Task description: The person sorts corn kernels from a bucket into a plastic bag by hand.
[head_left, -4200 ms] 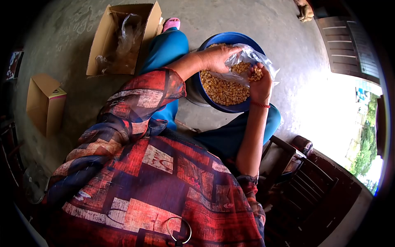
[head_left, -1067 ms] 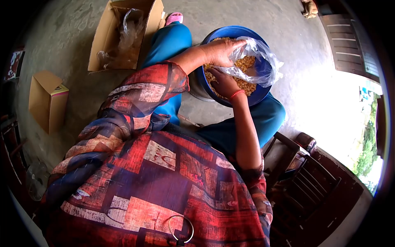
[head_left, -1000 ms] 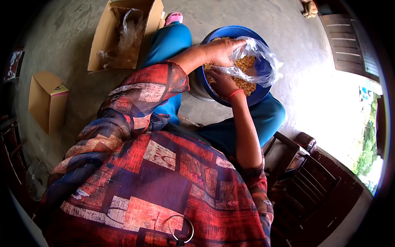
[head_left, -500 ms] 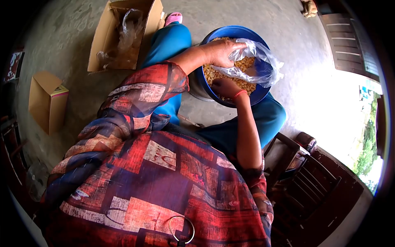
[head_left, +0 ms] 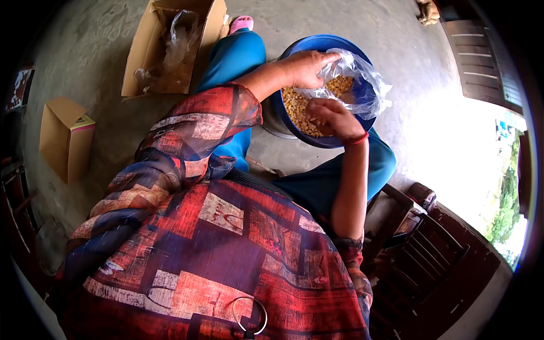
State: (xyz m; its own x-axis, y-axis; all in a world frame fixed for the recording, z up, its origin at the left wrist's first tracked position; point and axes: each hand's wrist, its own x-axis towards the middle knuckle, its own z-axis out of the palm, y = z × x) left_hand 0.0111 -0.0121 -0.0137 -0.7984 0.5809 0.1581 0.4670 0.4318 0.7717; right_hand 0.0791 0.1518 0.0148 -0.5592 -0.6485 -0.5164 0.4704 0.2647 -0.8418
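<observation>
A deep blue tub (head_left: 323, 41) holds a heap of small golden-brown pieces (head_left: 297, 116), which look like dry snack bits or grain. My left hand (head_left: 309, 69) grips the edge of a clear plastic bag (head_left: 368, 85) with thumb and fingers. The bag lies over the tub's far right part, and its mouth faces my right hand. Raised just above the pieces, my right hand (head_left: 334, 120) has curled fingers, close to the bag's near edge. What lies inside these fingers is hidden. A red bracelet circles that wrist.
An open cardboard box (head_left: 136, 68) with crumpled clear plastic bags (head_left: 180, 42) stands at upper left. A smaller carton (head_left: 65, 141) sits below it. My bent legs (head_left: 232, 62) flank the tub. Dark wooden furniture (head_left: 425, 249) stands at lower right.
My right hand has come up out of the pieces and moved slightly right, toward the bag. My left hand keeps its hold on the bag, nearly in place.
</observation>
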